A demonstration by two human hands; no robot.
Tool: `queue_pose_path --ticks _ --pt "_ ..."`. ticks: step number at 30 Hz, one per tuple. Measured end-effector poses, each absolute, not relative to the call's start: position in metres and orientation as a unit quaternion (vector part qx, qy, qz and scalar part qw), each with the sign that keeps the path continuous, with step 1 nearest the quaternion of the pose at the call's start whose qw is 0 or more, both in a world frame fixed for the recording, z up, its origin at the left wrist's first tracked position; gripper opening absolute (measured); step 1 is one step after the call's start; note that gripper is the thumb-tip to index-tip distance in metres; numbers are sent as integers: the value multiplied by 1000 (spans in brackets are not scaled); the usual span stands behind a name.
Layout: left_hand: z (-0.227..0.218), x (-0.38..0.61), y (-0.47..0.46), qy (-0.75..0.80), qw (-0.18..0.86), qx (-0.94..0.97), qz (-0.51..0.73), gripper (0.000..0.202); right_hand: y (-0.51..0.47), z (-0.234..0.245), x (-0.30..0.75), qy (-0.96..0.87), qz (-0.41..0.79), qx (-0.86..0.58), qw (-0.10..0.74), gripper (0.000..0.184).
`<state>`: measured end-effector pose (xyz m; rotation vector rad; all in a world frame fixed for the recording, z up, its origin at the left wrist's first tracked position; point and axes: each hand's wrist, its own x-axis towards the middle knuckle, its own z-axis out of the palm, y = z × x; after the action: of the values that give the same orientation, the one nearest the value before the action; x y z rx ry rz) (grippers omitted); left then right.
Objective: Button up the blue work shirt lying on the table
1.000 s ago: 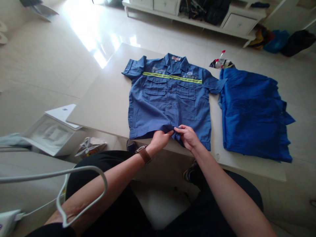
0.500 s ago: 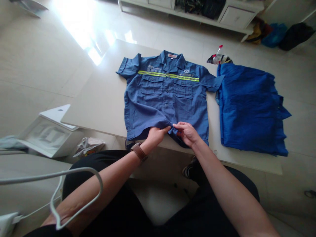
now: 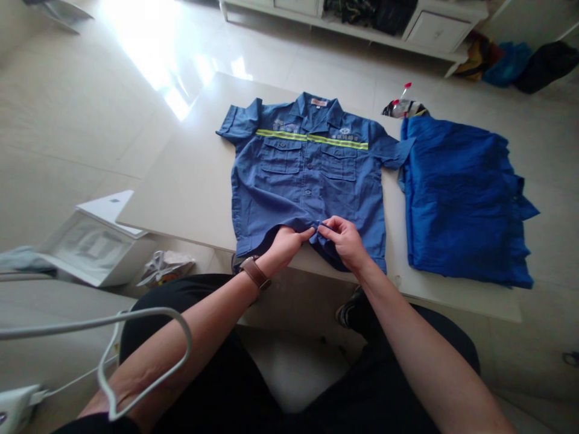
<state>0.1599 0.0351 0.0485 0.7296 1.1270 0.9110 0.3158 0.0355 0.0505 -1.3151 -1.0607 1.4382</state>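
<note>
A blue short-sleeved work shirt (image 3: 283, 187) lies front up on the pale table (image 3: 185, 175), collar away from me, with a yellow reflective stripe across the chest. At the bottom of its button front, my left hand (image 3: 287, 244) pinches the hem between thumb and fingers; some of its fingers are hidden under the cloth. Close beside it, my right hand (image 3: 341, 238) pinches the other front edge. The fingertips of both hands nearly meet, and the hem is lifted there. Whether a button sits between them is too small to tell.
Right of the shirt lies a pile of brighter blue cloth (image 3: 461, 205), touching the sleeve. Bottles with red caps (image 3: 400, 107) stand beyond it. A white box (image 3: 99, 241) is at the left, below the table edge. A grey cable (image 3: 136, 313) crosses over my left forearm.
Both hands stay at the lower front of the shirt, with small finger movements. My right hand has risen slightly. The whole view has shifted a little.
</note>
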Motion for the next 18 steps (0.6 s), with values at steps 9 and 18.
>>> queue_pose_path --ticks 9,18 --pt "51 160 33 541 675 333 374 38 32 46 312 -385 551 -579 462 44" --pt "44 153 43 564 660 348 354 45 29 53 319 -499 533 -550 406 32"
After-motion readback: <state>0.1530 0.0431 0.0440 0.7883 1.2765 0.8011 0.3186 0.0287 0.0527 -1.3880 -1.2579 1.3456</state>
